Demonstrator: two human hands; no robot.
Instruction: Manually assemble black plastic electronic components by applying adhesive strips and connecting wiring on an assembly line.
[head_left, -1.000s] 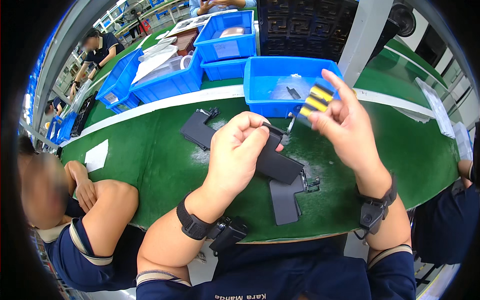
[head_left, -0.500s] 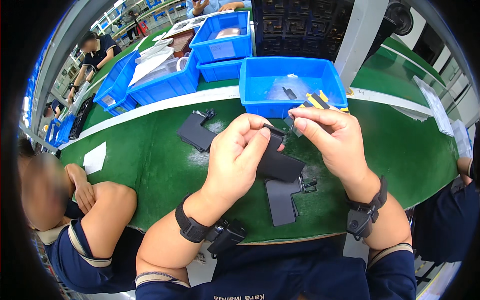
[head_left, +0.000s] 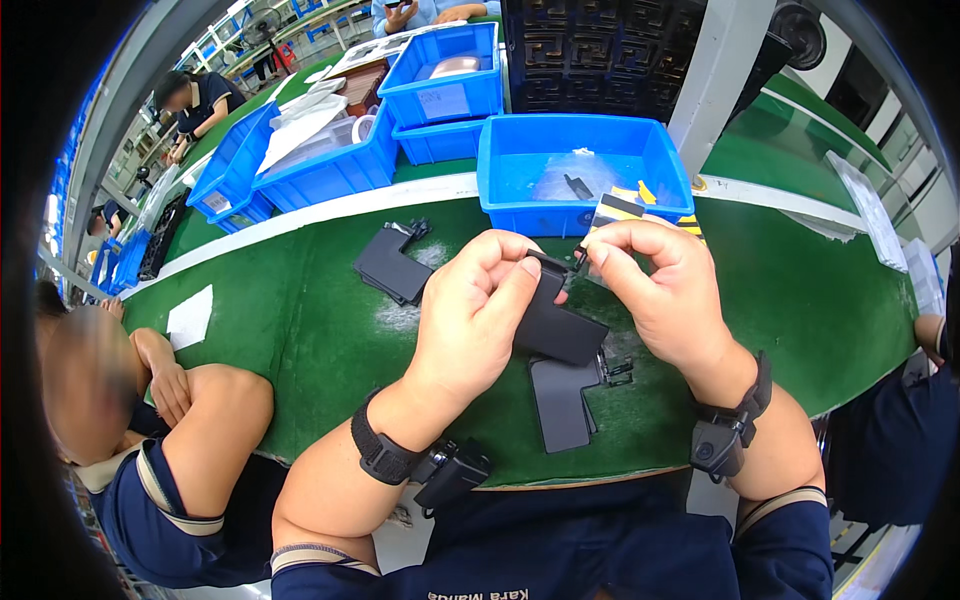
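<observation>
My left hand (head_left: 468, 315) is closed on a black flat L-shaped plastic part (head_left: 562, 328), gripping its upper end between thumb and fingers. The thumb and forefinger of my right hand (head_left: 668, 285) pinch a small dark piece (head_left: 580, 256) right at that end; whether it is joined to the part cannot be made out. Below the held part lies a stack of similar black parts (head_left: 560, 402) with small clip-like ends. Another such stack (head_left: 392, 266) rests left of my left hand, beside whitish dust on the green tabletop.
A blue bin (head_left: 585, 218) with a clear bag and small pieces stands beyond my hands. Yellow-and-black striped material (head_left: 620, 207) lies before it. More blue bins (head_left: 330, 172) stand at the back left. A grey post (head_left: 715, 80) rises behind. A person (head_left: 190, 430) sits close on my left.
My right hand has come slightly left and down, bringing the small piece against the part's end. More of the striped material shows. My left hand has hardly moved.
</observation>
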